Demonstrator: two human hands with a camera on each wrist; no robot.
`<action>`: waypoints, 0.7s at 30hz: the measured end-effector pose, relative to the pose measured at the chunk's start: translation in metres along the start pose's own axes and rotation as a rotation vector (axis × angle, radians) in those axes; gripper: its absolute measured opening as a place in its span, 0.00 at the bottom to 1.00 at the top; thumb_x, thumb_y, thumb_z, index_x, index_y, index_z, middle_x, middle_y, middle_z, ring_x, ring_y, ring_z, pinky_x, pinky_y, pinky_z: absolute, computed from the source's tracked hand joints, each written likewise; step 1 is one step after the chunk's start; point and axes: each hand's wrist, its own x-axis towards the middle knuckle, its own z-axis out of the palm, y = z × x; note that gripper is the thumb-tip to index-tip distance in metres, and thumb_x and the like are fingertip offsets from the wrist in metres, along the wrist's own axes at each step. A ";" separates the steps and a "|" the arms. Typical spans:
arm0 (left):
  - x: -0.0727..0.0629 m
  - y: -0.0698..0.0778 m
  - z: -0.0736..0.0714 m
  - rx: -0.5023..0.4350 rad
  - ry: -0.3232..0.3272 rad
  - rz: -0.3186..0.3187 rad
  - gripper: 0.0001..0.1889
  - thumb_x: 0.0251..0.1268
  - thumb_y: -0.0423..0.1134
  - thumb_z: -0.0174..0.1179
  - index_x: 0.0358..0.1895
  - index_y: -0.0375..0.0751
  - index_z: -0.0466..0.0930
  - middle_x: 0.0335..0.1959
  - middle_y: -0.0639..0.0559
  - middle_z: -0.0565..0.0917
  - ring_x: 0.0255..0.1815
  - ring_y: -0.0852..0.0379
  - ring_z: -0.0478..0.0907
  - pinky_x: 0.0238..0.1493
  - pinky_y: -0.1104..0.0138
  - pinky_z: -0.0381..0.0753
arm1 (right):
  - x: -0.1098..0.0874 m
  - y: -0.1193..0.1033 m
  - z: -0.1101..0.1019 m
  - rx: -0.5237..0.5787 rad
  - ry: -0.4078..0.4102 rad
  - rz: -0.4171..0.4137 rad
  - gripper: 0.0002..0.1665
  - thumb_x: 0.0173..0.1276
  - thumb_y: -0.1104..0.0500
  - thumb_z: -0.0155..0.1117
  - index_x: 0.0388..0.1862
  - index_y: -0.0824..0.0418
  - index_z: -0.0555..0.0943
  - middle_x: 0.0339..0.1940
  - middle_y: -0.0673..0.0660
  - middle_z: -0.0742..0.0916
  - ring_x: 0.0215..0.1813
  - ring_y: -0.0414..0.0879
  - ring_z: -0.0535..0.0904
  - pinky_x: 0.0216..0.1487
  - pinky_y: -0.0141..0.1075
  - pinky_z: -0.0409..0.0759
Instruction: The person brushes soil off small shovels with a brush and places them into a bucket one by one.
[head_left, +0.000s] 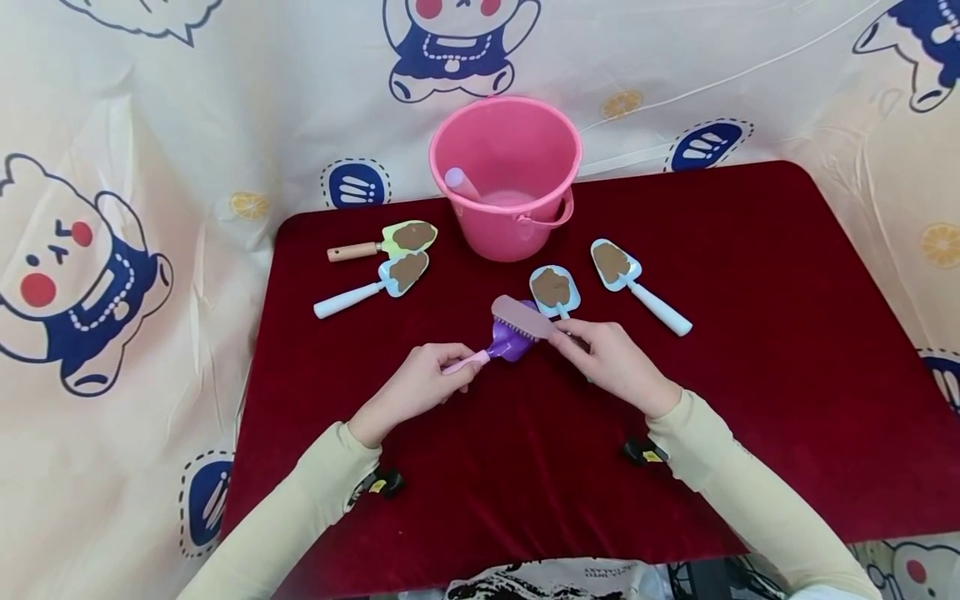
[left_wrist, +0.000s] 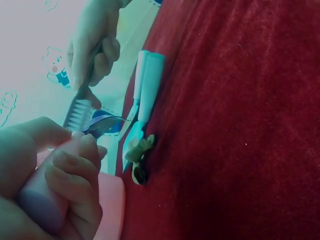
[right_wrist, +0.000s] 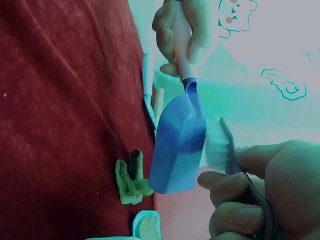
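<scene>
In the head view my left hand grips the pink handle of a purple toy shovel, held near the middle of the table. My right hand holds a pinkish-backed brush over the blade, bristles facing it. In the right wrist view, the bristles of the brush meet or nearly meet the edge of the blue-looking shovel blade. The left wrist view shows fingers curled round the thick handle. Whether anything lies in the blade is hidden from above by the brush.
A pink bucket stands at the back, with a lilac-ended handle inside. Left lie a green trowel and a light-blue shovel; right, two more light-blue shovels. All four carry brown material. Red cloth covers the table.
</scene>
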 end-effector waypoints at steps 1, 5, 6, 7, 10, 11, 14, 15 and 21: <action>0.000 0.001 0.000 0.012 0.011 0.007 0.16 0.78 0.47 0.61 0.36 0.37 0.85 0.23 0.47 0.82 0.18 0.60 0.70 0.20 0.68 0.70 | 0.000 0.000 0.000 0.001 0.002 0.000 0.15 0.81 0.50 0.60 0.54 0.56 0.87 0.15 0.44 0.72 0.16 0.37 0.67 0.22 0.33 0.70; -0.002 0.003 0.000 0.059 0.049 0.041 0.12 0.76 0.44 0.63 0.37 0.39 0.87 0.22 0.57 0.81 0.21 0.59 0.72 0.24 0.68 0.70 | 0.002 0.004 -0.003 -0.053 0.067 0.009 0.14 0.81 0.53 0.60 0.53 0.59 0.87 0.15 0.45 0.71 0.17 0.37 0.64 0.21 0.33 0.67; -0.002 0.004 0.000 0.060 0.053 0.045 0.12 0.76 0.43 0.63 0.37 0.39 0.87 0.22 0.58 0.81 0.22 0.59 0.72 0.24 0.68 0.70 | 0.002 0.006 -0.004 -0.074 0.085 0.011 0.14 0.81 0.54 0.60 0.53 0.59 0.87 0.15 0.45 0.71 0.17 0.37 0.63 0.21 0.33 0.66; -0.002 0.004 0.000 0.057 0.055 0.046 0.11 0.76 0.43 0.63 0.37 0.39 0.87 0.22 0.58 0.81 0.22 0.59 0.73 0.25 0.68 0.70 | 0.002 0.007 -0.005 -0.093 0.101 0.010 0.13 0.81 0.54 0.60 0.52 0.60 0.87 0.16 0.46 0.71 0.17 0.38 0.63 0.21 0.33 0.66; -0.003 0.004 0.000 0.024 0.046 0.033 0.13 0.77 0.45 0.63 0.37 0.39 0.87 0.22 0.53 0.81 0.21 0.58 0.72 0.23 0.68 0.71 | 0.002 0.009 -0.007 -0.152 0.153 0.003 0.13 0.81 0.55 0.59 0.51 0.61 0.87 0.16 0.48 0.75 0.17 0.39 0.65 0.21 0.34 0.66; -0.003 0.004 0.000 0.002 0.039 0.022 0.14 0.77 0.46 0.63 0.37 0.38 0.86 0.22 0.50 0.82 0.20 0.58 0.71 0.22 0.67 0.71 | 0.002 0.010 -0.007 -0.164 0.174 -0.004 0.13 0.81 0.55 0.60 0.51 0.62 0.87 0.18 0.50 0.78 0.18 0.39 0.67 0.22 0.35 0.68; -0.003 0.004 0.000 -0.078 0.016 -0.017 0.18 0.78 0.49 0.60 0.37 0.36 0.84 0.24 0.39 0.81 0.16 0.58 0.69 0.19 0.67 0.70 | 0.001 0.008 -0.006 -0.164 0.230 -0.023 0.14 0.80 0.56 0.61 0.54 0.63 0.87 0.28 0.53 0.87 0.21 0.40 0.70 0.26 0.36 0.71; -0.003 0.004 -0.001 -0.110 0.009 -0.032 0.19 0.79 0.50 0.60 0.39 0.35 0.84 0.25 0.36 0.81 0.15 0.58 0.69 0.18 0.67 0.69 | 0.001 0.006 -0.005 -0.153 0.238 -0.034 0.15 0.80 0.56 0.62 0.56 0.62 0.86 0.32 0.54 0.89 0.22 0.40 0.71 0.27 0.36 0.72; -0.001 0.004 -0.001 -0.170 -0.004 -0.071 0.21 0.81 0.51 0.56 0.45 0.33 0.84 0.25 0.39 0.81 0.15 0.58 0.69 0.15 0.67 0.69 | 0.000 -0.004 -0.001 -0.084 0.125 -0.117 0.13 0.80 0.54 0.63 0.55 0.58 0.87 0.31 0.50 0.87 0.25 0.39 0.72 0.32 0.35 0.75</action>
